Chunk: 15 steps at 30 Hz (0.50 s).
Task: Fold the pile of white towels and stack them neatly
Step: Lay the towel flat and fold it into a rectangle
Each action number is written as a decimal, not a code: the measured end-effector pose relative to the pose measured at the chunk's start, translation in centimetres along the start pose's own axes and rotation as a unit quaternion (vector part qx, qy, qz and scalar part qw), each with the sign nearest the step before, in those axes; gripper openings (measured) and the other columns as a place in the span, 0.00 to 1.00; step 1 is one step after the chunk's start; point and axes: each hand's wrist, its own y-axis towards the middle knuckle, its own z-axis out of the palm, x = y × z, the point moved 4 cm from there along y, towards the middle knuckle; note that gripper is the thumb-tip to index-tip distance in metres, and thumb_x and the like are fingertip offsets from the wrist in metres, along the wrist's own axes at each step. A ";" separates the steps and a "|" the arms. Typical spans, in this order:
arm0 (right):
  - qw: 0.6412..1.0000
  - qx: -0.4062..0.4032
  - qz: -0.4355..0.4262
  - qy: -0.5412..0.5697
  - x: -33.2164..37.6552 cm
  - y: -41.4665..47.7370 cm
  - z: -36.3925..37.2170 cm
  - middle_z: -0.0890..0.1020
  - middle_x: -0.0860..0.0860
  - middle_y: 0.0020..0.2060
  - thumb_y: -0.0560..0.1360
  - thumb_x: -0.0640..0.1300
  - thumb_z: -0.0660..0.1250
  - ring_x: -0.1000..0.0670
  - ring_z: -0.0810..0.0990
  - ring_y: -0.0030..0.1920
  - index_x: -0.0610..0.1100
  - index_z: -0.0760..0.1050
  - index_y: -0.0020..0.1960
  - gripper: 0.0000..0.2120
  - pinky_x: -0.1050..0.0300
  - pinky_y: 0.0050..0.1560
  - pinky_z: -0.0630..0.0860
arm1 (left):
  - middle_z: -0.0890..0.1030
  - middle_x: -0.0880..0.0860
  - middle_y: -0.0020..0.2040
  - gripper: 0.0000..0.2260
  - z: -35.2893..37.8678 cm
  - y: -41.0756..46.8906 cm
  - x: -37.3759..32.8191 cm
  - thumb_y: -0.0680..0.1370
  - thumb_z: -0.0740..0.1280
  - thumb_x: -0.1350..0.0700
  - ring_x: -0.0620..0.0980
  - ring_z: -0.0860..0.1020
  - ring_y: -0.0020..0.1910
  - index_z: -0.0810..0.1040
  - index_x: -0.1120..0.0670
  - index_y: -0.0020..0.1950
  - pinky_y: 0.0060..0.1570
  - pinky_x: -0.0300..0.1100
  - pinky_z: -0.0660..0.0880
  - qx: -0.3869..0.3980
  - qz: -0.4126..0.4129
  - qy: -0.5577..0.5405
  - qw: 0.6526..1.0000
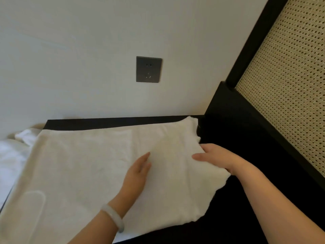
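White towel (84, 166) lies spread on the dark worktop (221, 226). We note the left hand (139, 173) pressed flat on its middle, fingers straight, gripping nothing. The right hand (216, 159) pinches the towel's right edge, thumb on top, fingers hidden beneath. Risk: if the flat hand slips during the fold, corners may mismatch. Farther left, crumpled white towels (10, 155) wait below a wall socket (149, 69).

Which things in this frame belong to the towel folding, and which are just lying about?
Job: white towel, left hand flat on it, right hand gripping its right edge, bunched white fabric at left (maybe more towels).
Not the job: wall socket, woven cane panel, pale bracelet, dark surface.
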 end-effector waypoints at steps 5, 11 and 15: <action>0.975 0.050 -0.144 -0.160 6.6 -0.1 9.8 0.82 0.55 0.56 0.78 0.51 0.69 0.54 0.81 0.54 0.53 0.74 0.65 0.17 0.60 0.55 0.76 | 0.83 0.56 0.55 0.11 -3.7 -1.5 0.5 0.84 0.59 0.55 0.56 0.84 0.51 0.75 0.54 0.63 0.49 0.51 0.81 -0.092 -0.138 -0.312 0.936; 0.991 0.051 -0.075 -0.096 6.8 3.1 13.7 0.83 0.47 0.39 0.83 0.54 0.60 0.52 0.81 0.33 0.45 0.71 0.70 0.20 0.56 0.39 0.80 | 0.83 0.59 0.50 0.09 -4.7 -3.1 2.1 0.82 0.64 0.52 0.54 0.81 0.45 0.77 0.57 0.55 0.43 0.47 0.77 -0.117 -0.204 -0.160 0.959; 0.977 -0.098 -0.094 -0.166 9.5 7.5 12.9 0.79 0.47 0.50 0.83 0.52 0.59 0.48 0.81 0.46 0.43 0.67 0.69 0.19 0.49 0.52 0.81 | 0.76 0.50 0.47 0.13 -3.4 -4.0 0.9 0.77 0.70 0.53 0.46 0.75 0.42 0.69 0.55 0.53 0.33 0.33 0.69 -0.082 -0.196 0.001 0.977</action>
